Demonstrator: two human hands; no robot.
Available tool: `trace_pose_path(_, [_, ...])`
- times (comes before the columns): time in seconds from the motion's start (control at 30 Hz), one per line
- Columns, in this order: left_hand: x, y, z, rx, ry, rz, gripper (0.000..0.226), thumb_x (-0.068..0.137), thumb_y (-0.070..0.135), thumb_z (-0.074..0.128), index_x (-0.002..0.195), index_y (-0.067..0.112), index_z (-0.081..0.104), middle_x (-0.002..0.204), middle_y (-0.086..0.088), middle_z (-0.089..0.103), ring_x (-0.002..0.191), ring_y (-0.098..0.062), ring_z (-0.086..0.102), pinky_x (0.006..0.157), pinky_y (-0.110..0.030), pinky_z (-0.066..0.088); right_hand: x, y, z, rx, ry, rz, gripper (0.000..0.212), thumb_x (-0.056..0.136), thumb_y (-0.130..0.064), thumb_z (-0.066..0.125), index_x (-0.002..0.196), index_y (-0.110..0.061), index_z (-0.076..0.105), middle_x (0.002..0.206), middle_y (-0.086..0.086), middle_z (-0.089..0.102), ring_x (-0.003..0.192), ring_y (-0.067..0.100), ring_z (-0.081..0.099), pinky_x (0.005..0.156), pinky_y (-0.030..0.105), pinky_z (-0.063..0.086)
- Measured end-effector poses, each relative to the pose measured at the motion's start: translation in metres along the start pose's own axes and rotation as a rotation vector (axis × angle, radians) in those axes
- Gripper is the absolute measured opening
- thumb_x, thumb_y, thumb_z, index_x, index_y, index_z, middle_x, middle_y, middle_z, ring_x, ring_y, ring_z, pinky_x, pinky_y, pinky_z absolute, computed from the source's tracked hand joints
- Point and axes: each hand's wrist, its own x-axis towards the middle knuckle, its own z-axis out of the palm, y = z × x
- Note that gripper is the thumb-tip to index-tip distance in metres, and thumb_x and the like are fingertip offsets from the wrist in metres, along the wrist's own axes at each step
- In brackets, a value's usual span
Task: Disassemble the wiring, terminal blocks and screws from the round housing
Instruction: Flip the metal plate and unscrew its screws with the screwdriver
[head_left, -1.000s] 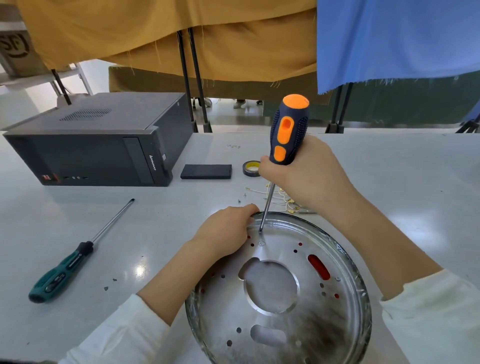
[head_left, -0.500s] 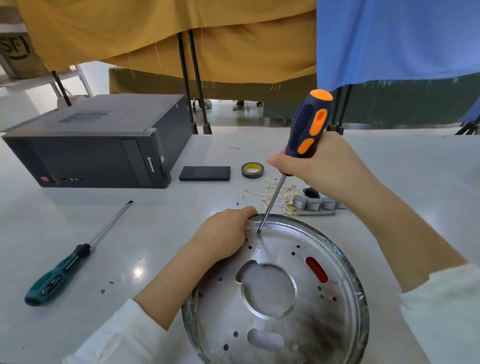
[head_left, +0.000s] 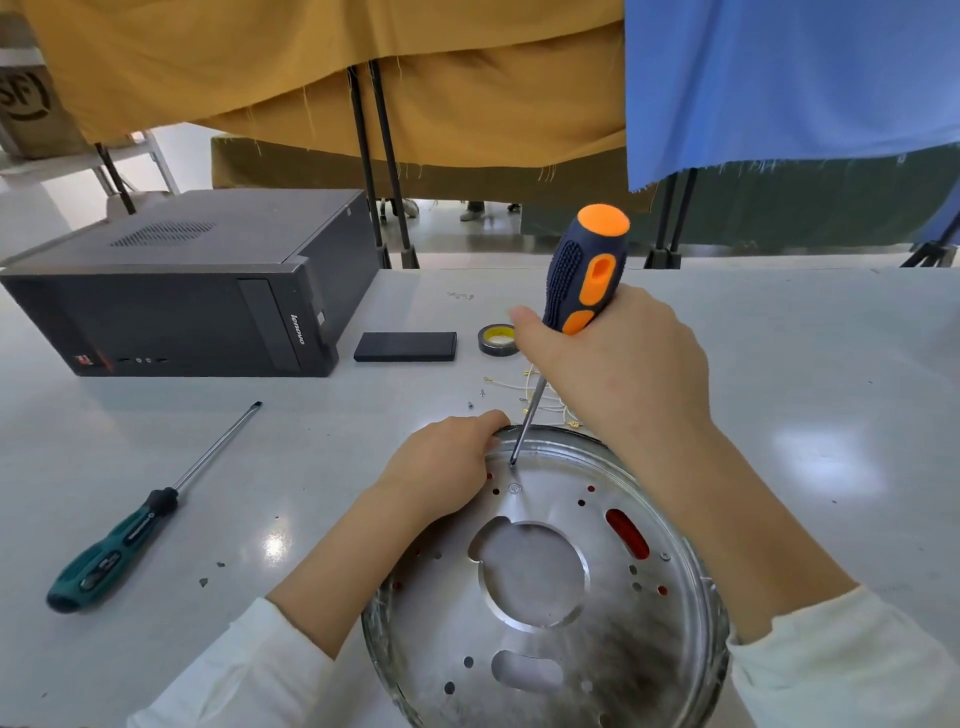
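Note:
The round metal housing (head_left: 670, 649) lies flat on the white table in front of me, a shallow dish with a big centre hole and several small holes. My left hand (head_left: 441, 465) grips its far-left rim, fingers curled over the edge. My right hand (head_left: 618, 364) grips the blue-and-orange screwdriver (head_left: 584, 270), held nearly upright. Its tip sits on the housing floor just inside the far rim, beside my left fingers. Loose pale wires with brass terminals (head_left: 524, 387) lie behind the housing, partly hidden by my right hand.
A green-handled screwdriver (head_left: 140, 525) lies to the left. Further back are a black computer case (head_left: 192, 291), a flat black block (head_left: 405, 347) and a roll of tape (head_left: 498, 339). Small screws (head_left: 477, 397) and bits dot the table.
My right hand swung the screwdriver handle out to the right, then brought it back more upright. The tip stayed at the same spot near the far rim. My left hand kept its hold.

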Motion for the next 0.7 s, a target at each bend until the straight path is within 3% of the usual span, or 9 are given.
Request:
trace_pose_path(0.07, [0.0, 0.001, 0.0, 0.001, 0.0, 0.004, 0.034, 0.091, 0.013, 0.044, 0.118, 0.034, 0.047, 0.103, -0.002, 0.065, 0.076, -0.022, 0.045, 0.062, -0.03, 0.031, 0.0, 0.001, 0.002, 0.041, -0.007, 0.0, 0.033, 0.077, -0.041, 0.063, 0.058, -0.023, 0.042, 0.048, -0.009, 0.047, 0.049, 0.011, 0.046, 0.047, 0.022, 0.033])
trace_pose_path(0.17, [-0.001, 0.001, -0.002, 0.002, -0.004, 0.022, 0.036, 0.091, 0.011, 0.044, 0.12, 0.033, 0.047, 0.105, -0.003, 0.065, 0.076, -0.021, 0.043, 0.062, -0.03, 0.031, 0.001, 0.007, 0.003, 0.147, -0.087, -0.061, 0.037, 0.074, -0.032, 0.064, 0.055, -0.018, 0.035, 0.042, -0.005, 0.039, 0.045, 0.014, 0.036, 0.046, 0.024, 0.031])
trace_pose_path(0.23, [0.0, 0.001, -0.002, 0.007, -0.008, 0.029, 0.035, 0.091, 0.01, 0.044, 0.118, 0.032, 0.047, 0.104, -0.004, 0.065, 0.076, -0.022, 0.044, 0.061, -0.031, 0.03, 0.005, 0.01, -0.003, 0.246, -0.276, -0.124, 0.036, 0.075, -0.027, 0.064, 0.057, -0.017, 0.035, 0.045, -0.004, 0.037, 0.046, 0.011, 0.031, 0.049, 0.028, 0.033])
trace_pose_path(0.3, [0.0, 0.002, -0.003, 0.011, -0.01, 0.025, 0.036, 0.091, 0.011, 0.043, 0.12, 0.032, 0.047, 0.107, -0.004, 0.065, 0.078, -0.023, 0.045, 0.063, -0.03, 0.031, 0.014, 0.012, -0.014, 0.349, -0.578, -0.214, 0.031, 0.079, -0.016, 0.066, 0.061, -0.012, 0.04, 0.052, 0.0, 0.038, 0.052, 0.011, 0.032, 0.053, 0.031, 0.033])
trace_pose_path(0.4, [0.0, 0.004, -0.004, 0.012, -0.017, 0.014, 0.038, 0.091, 0.01, 0.043, 0.123, 0.031, 0.047, 0.109, -0.005, 0.064, 0.083, -0.026, 0.05, 0.066, -0.03, 0.034, 0.026, 0.011, -0.025, 0.391, -0.873, -0.297, 0.017, 0.082, -0.002, 0.065, 0.073, -0.002, 0.05, 0.071, 0.021, 0.047, 0.062, 0.018, 0.04, 0.06, 0.03, 0.036])
trace_pose_path(0.53, [-0.002, 0.005, -0.005, 0.016, -0.021, 0.002, 0.032, 0.09, 0.011, 0.042, 0.112, 0.034, 0.045, 0.103, -0.004, 0.064, 0.077, -0.024, 0.044, 0.061, -0.031, 0.03, 0.029, 0.009, -0.019, 0.402, -0.795, -0.268, 0.018, 0.081, -0.004, 0.063, 0.078, 0.005, 0.047, 0.076, 0.028, 0.043, 0.065, 0.022, 0.036, 0.064, 0.035, 0.034])
trace_pose_path(0.63, [-0.002, 0.005, -0.004, 0.017, -0.023, -0.01, 0.037, 0.089, 0.011, 0.043, 0.118, 0.033, 0.046, 0.107, -0.004, 0.065, 0.082, -0.026, 0.05, 0.065, -0.031, 0.035, 0.027, 0.013, -0.013, 0.329, -0.564, -0.174, 0.031, 0.078, -0.023, 0.064, 0.077, 0.003, 0.046, 0.073, 0.025, 0.045, 0.059, 0.022, 0.034, 0.059, 0.039, 0.035])
trace_pose_path(0.7, [-0.002, 0.005, -0.003, 0.026, -0.018, -0.009, 0.037, 0.089, 0.011, 0.043, 0.12, 0.032, 0.047, 0.108, -0.004, 0.065, 0.087, -0.028, 0.055, 0.066, -0.031, 0.037, 0.027, 0.017, -0.01, 0.208, -0.433, -0.123, 0.039, 0.078, -0.041, 0.065, 0.075, -0.003, 0.054, 0.067, 0.015, 0.056, 0.056, 0.025, 0.045, 0.056, 0.038, 0.043])
